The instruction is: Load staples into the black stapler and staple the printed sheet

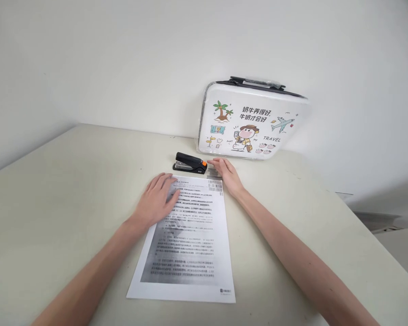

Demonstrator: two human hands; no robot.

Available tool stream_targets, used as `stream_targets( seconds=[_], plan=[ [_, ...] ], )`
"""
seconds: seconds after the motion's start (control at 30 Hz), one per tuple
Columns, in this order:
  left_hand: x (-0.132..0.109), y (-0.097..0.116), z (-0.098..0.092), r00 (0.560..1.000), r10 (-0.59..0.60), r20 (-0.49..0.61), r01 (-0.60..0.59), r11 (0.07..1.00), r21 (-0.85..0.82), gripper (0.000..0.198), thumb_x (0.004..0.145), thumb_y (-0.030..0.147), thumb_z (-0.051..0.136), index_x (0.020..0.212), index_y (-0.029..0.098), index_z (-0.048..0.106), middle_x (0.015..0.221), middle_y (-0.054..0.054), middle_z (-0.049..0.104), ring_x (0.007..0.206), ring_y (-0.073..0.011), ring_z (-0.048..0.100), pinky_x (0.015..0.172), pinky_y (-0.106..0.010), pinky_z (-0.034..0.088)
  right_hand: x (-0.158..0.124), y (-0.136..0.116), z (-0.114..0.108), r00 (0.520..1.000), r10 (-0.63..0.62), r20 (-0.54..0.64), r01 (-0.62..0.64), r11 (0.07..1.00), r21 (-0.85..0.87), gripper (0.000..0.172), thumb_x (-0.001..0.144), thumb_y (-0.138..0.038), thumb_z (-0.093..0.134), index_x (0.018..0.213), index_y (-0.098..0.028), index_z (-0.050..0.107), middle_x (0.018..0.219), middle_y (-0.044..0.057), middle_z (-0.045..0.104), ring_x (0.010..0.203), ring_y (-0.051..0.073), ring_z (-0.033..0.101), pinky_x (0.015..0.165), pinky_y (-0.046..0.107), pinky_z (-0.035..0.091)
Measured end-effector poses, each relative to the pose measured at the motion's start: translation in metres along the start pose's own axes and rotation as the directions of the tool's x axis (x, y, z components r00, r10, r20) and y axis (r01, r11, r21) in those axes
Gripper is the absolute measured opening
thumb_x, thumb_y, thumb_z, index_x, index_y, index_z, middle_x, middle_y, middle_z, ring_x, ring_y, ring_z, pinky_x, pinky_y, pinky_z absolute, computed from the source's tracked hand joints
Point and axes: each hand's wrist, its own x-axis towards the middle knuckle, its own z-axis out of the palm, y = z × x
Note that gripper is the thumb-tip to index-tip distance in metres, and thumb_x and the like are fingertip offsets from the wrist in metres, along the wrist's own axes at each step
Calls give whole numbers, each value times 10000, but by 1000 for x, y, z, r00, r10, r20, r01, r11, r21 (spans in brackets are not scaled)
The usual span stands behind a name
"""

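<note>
A printed paper sheet [187, 244] lies on the pale table [54, 190] in front of me. My left hand [158, 199] rests flat on the sheet's upper left part, fingers stretched out. My right hand [226, 174] lies at the sheet's top right corner, fingers extended toward a black stapler with an orange tip [189, 163]. The fingertips are just right of the stapler's orange end; I cannot tell if they touch it. The stapler sits just beyond the sheet's top edge.
A white case [255, 120] with cartoon travel pictures and a black handle leans against the wall behind the stapler. The table's right edge [370, 235] drops off toward the floor.
</note>
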Motion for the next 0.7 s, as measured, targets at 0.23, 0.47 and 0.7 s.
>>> stream_targets(
  seconds=[0.23,0.47,0.7],
  plan=[
    [0,0,-2,1000,-11,22,11,1000,3,449,1049,461,385,1352,196,585,1501,-128,563,1456,-320,458,1231,-526,370,-1,4,-1,1000,-17,-20,18,997,69,481,905,-716,621,1086,-271,635,1255,86,774,1297,223,657,1219,458,415],
    [-2,1,-3,1000,-11,14,11,1000,-14,450,1045,459,382,1352,198,584,1499,-133,566,1459,-324,454,1231,-537,363,-6,0,0,998,-25,-49,27,999,28,457,916,-694,601,1092,-273,625,1282,92,761,1307,229,652,1203,487,422],
    [-3,0,-3,1000,-4,-1,4,1000,-20,451,1037,467,390,1352,214,592,1484,-133,578,1451,-334,461,1224,-554,365,-34,-10,-4,987,-4,-159,-3,999,-40,389,942,-593,562,1152,-268,602,1380,89,700,1384,222,593,1214,457,414]
  ],
)
